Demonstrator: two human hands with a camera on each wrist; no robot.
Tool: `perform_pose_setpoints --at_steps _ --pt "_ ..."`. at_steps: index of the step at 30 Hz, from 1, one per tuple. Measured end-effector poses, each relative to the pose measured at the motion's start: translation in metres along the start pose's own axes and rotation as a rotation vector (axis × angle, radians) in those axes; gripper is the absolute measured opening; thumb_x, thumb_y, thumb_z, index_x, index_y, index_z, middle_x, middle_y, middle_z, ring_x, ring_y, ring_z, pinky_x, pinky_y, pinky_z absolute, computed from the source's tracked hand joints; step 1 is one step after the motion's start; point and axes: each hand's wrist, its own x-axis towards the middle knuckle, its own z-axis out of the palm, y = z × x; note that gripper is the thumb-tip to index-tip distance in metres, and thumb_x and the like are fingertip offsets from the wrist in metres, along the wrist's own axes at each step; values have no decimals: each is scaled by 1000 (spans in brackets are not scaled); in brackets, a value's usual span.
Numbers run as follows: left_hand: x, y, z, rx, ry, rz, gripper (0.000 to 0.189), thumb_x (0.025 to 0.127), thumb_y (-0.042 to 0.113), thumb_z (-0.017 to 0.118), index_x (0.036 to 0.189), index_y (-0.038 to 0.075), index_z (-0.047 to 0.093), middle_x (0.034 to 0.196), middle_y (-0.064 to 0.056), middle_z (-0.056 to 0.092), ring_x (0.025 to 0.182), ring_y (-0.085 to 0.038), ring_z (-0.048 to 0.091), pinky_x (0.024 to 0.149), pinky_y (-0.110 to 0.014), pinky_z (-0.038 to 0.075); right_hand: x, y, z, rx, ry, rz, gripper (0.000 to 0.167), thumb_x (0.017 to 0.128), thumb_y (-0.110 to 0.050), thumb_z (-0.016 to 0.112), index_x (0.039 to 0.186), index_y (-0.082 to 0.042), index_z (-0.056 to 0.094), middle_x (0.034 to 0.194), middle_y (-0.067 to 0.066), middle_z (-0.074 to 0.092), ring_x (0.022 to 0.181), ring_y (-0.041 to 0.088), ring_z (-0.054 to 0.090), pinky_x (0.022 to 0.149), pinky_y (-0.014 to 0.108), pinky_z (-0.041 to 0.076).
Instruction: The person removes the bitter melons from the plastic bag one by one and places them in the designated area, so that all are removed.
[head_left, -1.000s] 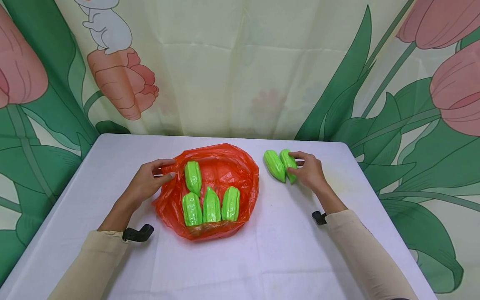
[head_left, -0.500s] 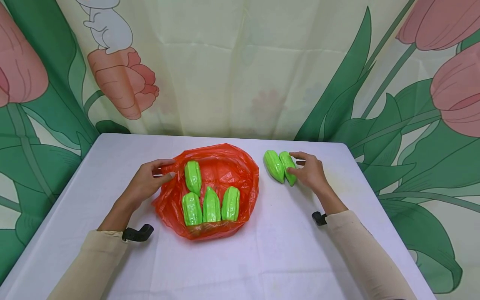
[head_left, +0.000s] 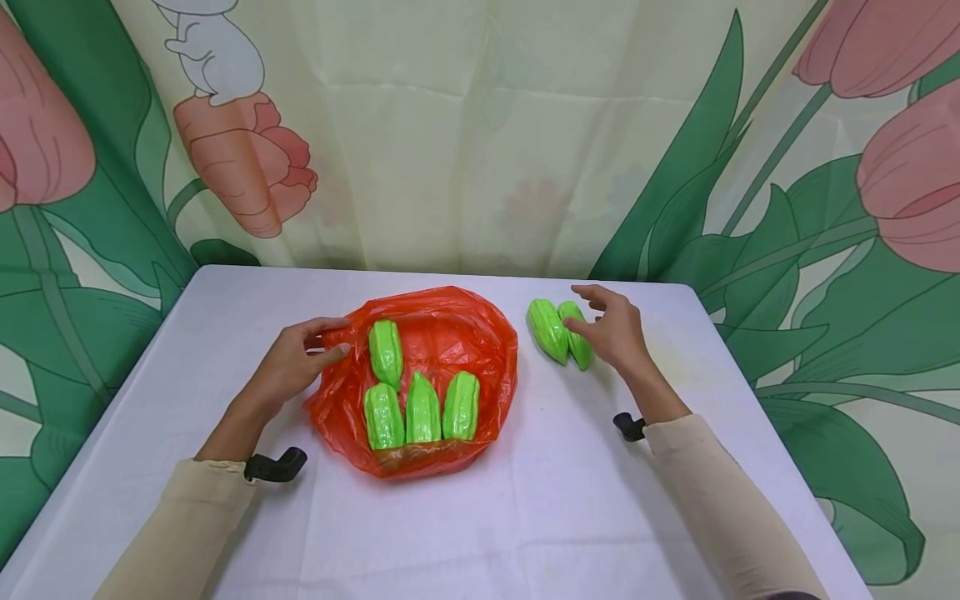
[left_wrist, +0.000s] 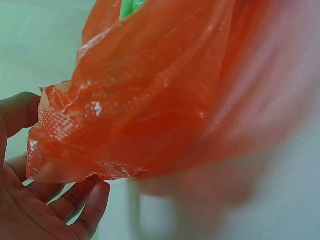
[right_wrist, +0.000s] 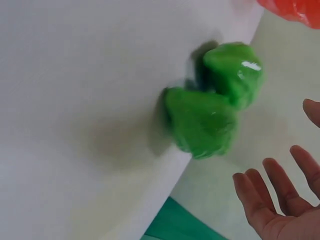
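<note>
An orange-red plastic bag [head_left: 491, 350] lies spread open on the table, with several glossy green ridged fruits [head_left: 461, 406], shaped like star fruits, inside it. At its left rim, my left hand [head_left: 292, 360] holds the edge; in the left wrist view the thumb and fingers [left_wrist: 92, 207] curl about the crumpled plastic. Two more green fruits [head_left: 548, 332] lie side by side to the right of the bag. Over the right-hand one of them [head_left: 576, 343] hovers my right hand [head_left: 617, 332], fingers spread and apart from it in the right wrist view. That hand holds nothing.
A white cloth covers the table [head_left: 420, 533], whose far edge meets a printed curtain [head_left: 465, 167] with tulips and a rabbit. Black camera mounts [head_left: 276, 467] sit on both wrists.
My right hand has released the right-hand green fruit and lifted slightly up and left, its fingers opening. That fruit shifted slightly toward me earlier. My left hand and the bag stay put.
</note>
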Motion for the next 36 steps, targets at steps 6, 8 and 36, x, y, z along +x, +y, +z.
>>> perform_pose_setpoints --at_steps 6,8,36 --pt "0 1 0 -5 -4 0 58 105 28 69 158 12 51 157 -21 52 136 -40 54 100 -44 62 -2 -26 7 51 18 -57 57 94 -22 82 148 -19 64 149 14 63 138 36 56 113 55 52" --pt "0 1 0 -6 -3 1 58 105 27 68 158 12 51 157 -21 52 136 -40 54 100 -43 62 -2 -35 10 68 22 -84 57 93 -22 83 147 -18 65 148 14 64 137 36 57 113 54 52" --pt "-2 -1 2 5 -2 -2 57 106 27 67 158 12 51 156 -21 53 135 -40 55 96 -39 64 -16 -123 69 213 -74 -294 56 89 -16 86 143 -15 67 144 10 67 132 34 61 110 54 55"
